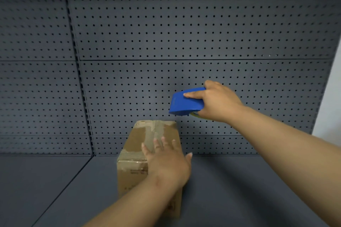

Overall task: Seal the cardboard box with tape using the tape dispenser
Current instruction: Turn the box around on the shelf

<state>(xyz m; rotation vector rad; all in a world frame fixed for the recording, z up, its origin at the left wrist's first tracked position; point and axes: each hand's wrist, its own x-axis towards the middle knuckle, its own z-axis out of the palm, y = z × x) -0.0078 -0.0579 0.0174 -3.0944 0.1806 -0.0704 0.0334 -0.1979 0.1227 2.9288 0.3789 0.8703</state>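
One cardboard box (145, 145) stands on the grey shelf (239, 190). The left hand (166, 160) lies flat and open on its top. The right hand (217, 103) grips one blue tape dispenser (186, 103) in the air above the box.

Left hand (166, 160) flat, splayed; right hand (215, 103) raised, gripping.

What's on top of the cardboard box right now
The left hand lies flat on the cardboard box, palm down, fingers spread. Tape strips already cross the top. The seam beneath the hand is hidden. The blue tape dispenser is held above, apart.
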